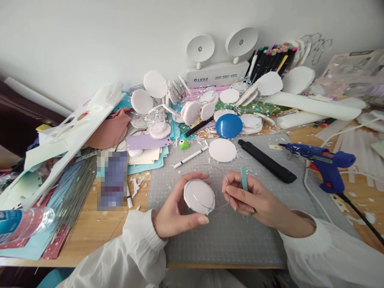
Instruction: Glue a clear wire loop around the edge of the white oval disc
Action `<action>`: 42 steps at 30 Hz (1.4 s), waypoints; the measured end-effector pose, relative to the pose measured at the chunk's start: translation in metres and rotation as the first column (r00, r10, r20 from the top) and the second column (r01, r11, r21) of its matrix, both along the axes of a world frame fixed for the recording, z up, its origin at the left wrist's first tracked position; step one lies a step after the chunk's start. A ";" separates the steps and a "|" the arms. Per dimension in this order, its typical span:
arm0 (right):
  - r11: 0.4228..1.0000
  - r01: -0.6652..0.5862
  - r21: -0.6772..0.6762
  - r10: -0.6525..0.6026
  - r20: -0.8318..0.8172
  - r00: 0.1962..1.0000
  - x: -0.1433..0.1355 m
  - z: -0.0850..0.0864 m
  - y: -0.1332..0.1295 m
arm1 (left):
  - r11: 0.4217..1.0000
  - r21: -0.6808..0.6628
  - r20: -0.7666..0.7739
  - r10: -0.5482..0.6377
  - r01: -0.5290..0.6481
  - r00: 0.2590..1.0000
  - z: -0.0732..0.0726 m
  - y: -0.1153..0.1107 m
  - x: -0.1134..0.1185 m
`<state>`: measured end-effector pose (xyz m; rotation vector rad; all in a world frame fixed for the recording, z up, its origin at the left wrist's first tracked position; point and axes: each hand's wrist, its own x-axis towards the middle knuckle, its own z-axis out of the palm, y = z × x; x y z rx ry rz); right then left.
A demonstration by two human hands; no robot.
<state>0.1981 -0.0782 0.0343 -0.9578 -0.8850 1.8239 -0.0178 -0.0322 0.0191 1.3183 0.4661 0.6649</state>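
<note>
My left hand (pixel 177 208) grips a white round disc (pixel 199 196) by its rim, thumb at the front and fingers behind. A thin wire (pixel 220 170) loops from the disc across to my right hand (pixel 250 196). That hand pinches the wire between thumb and index finger. Tucked in the same hand is a small teal-handled tool (pixel 244 179); its working end is hidden by the fingers. Just beyond my hands, another white disc (pixel 223 150) with rough edges lies flat on the grey cutting mat (pixel 192 248).
A blue glue gun (pixel 322 158) with its cord stands at the right. Nearby lies a black box cutter-like bar (pixel 267 161). White discs (pixel 155 84), a blue round lid (pixel 229 126) and a lamp (pixel 216 74) line the back. A bottle (pixel 27 224) and wires (pixel 79 192) sit left.
</note>
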 end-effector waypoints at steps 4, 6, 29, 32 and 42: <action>1.000 0.004 0.006 -0.004 0.080 0.997 -0.001 -0.002 -0.003 | 0.999 -0.015 -0.044 -0.045 0.045 0.998 0.006 -0.002 -0.001; 1.000 0.021 0.015 -0.023 0.117 0.993 -0.001 -0.004 -0.005 | 0.998 0.007 -0.064 -0.062 0.063 0.996 0.007 -0.002 -0.002; 0.980 0.055 0.193 -0.126 0.377 0.918 -0.006 -0.006 -0.004 | 0.836 0.470 -0.168 0.400 -0.283 0.901 -0.004 -0.004 -0.001; 0.979 -0.022 0.203 -0.079 0.477 0.875 -0.010 -0.004 -0.005 | 0.746 0.616 -0.177 0.443 -0.252 0.879 -0.005 -0.003 -0.001; 0.998 0.062 0.019 -0.065 0.366 0.929 -0.009 -0.010 -0.004 | 0.648 0.704 -0.138 0.525 -0.290 0.840 -0.002 -0.003 0.001</action>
